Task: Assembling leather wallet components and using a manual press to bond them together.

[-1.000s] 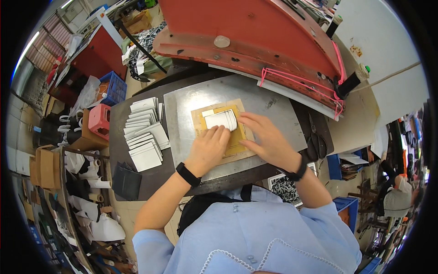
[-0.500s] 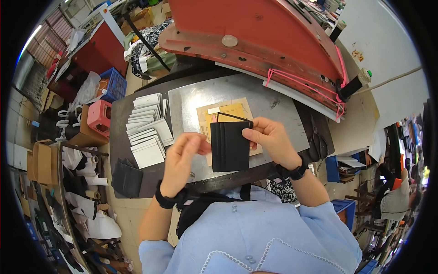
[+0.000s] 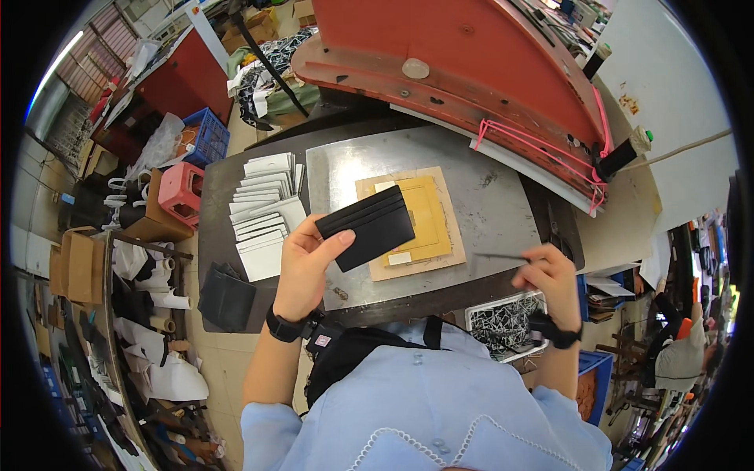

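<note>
Black card wallet (image 3: 366, 227): light, floppy-ish, pinched at near-left corner by left hand (image 3: 305, 263); right hand (image 3: 547, 276) pinching thin strip (image 3: 499, 256).

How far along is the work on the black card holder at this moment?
Looks done: the black card holder is lifted off the yellow template on the metal plate. In hand: the left hand holds it; the right hand pinches a thin dark strip. Left: white cards wait stacked.
</note>
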Motion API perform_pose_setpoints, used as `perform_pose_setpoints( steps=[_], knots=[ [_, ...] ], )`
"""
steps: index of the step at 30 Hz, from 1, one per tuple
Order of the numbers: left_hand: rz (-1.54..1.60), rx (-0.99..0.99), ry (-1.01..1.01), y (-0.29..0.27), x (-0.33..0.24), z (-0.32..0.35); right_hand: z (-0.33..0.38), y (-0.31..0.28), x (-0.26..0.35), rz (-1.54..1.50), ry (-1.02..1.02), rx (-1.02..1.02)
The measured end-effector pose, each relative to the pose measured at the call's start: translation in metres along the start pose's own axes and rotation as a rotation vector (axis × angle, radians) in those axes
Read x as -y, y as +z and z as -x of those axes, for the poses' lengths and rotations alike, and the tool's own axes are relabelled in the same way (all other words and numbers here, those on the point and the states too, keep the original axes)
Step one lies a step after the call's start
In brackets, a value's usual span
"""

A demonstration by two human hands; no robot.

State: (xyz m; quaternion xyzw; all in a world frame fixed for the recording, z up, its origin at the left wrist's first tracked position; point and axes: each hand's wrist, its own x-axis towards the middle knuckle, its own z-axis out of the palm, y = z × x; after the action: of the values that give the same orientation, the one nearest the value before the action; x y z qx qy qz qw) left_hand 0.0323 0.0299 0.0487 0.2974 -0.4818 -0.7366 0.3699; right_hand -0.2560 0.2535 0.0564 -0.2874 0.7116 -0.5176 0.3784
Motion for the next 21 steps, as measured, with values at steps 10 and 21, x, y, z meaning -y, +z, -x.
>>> perform_pose_setpoints(
  steps=[10, 21],
  knots=[
    [0.018, 0.178, -0.073, 0.021, 0.009, -0.006, 0.063, -0.116, -0.117, 1.099, 0.069, -0.246],
    [-0.051, 0.225, -0.106, 0.039, 0.016, 0.006, -0.015, 0.061, -0.013, -0.167, -0.210, 0.244]
  ],
)
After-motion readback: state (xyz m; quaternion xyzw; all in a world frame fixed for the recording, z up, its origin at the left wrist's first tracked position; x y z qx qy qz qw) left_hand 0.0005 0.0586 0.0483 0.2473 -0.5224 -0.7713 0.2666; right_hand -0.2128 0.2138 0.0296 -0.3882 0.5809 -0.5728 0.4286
